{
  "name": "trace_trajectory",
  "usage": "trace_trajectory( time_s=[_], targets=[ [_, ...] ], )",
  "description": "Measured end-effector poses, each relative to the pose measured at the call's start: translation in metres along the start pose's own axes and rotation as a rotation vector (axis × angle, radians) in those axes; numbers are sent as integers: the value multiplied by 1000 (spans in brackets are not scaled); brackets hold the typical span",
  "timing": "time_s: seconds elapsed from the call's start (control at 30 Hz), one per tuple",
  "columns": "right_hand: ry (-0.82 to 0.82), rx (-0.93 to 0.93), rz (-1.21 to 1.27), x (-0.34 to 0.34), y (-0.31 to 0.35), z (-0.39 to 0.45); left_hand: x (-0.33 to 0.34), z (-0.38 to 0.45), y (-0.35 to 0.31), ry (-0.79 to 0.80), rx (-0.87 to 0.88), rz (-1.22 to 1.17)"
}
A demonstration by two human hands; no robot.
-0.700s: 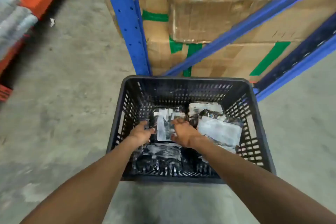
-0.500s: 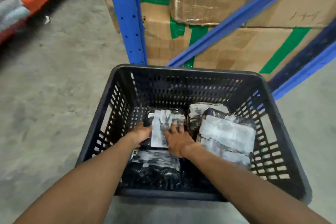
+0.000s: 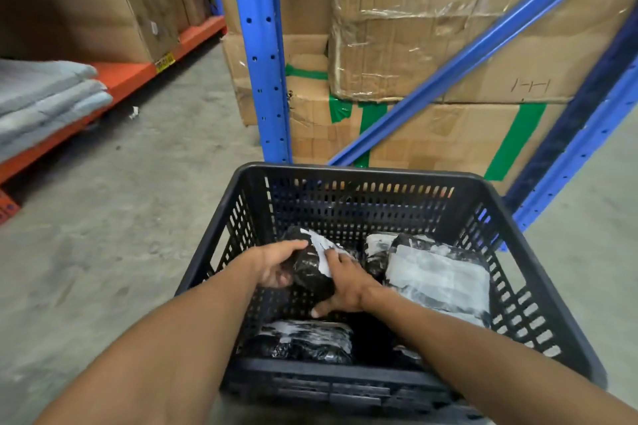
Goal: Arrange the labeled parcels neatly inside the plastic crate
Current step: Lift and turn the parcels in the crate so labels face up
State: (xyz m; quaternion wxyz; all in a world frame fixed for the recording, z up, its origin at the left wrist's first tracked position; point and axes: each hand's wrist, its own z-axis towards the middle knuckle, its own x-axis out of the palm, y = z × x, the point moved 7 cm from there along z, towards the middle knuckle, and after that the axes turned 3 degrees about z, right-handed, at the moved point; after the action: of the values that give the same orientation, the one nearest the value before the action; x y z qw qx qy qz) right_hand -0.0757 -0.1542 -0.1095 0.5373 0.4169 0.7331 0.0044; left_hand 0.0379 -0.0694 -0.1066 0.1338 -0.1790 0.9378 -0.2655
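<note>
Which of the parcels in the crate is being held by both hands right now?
The black parcel with the white label in the crate's left middle, gripped between the left hand and right hand. The others lie untouched.

Both forearms are bare, and the left hand [image 3: 276, 267] and right hand [image 3: 345, 290] wear no gloves.

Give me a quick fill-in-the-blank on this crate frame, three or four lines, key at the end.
1. Both hands, left hand and right hand, grip one parcel wrapped in ____ plastic.
2. The parcels sit inside a slotted black ____.
3. The rack post behind the crate is painted ____.
4. The cardboard boxes behind the rack carry strips of ____ tape.

Missing words: black; crate; blue; green
</note>
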Motion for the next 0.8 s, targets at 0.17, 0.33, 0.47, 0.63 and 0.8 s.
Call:
trace_trajectory(
  time_s=[0.17, 0.33, 0.47, 0.63, 0.8],
  targets=[
    [-329, 21, 530, -32, 3, 0, -22, -23, -27, -91, 139, -241],
    [-225, 154, 1135, -14, -13, 5, -44, -13, -2, -367, 83, -26],
    [-108, 268, 1124, -8, -22, 16, -26, -2, 12, -65, 45, -60],
    [2, 394, 1028, 3, -31, 41, -40, 19, 9, -203, 63, 78],
    [-16, 462, 921, 22, -39, 60, -30, 36, 16, -131, 18, 191]
  ],
)
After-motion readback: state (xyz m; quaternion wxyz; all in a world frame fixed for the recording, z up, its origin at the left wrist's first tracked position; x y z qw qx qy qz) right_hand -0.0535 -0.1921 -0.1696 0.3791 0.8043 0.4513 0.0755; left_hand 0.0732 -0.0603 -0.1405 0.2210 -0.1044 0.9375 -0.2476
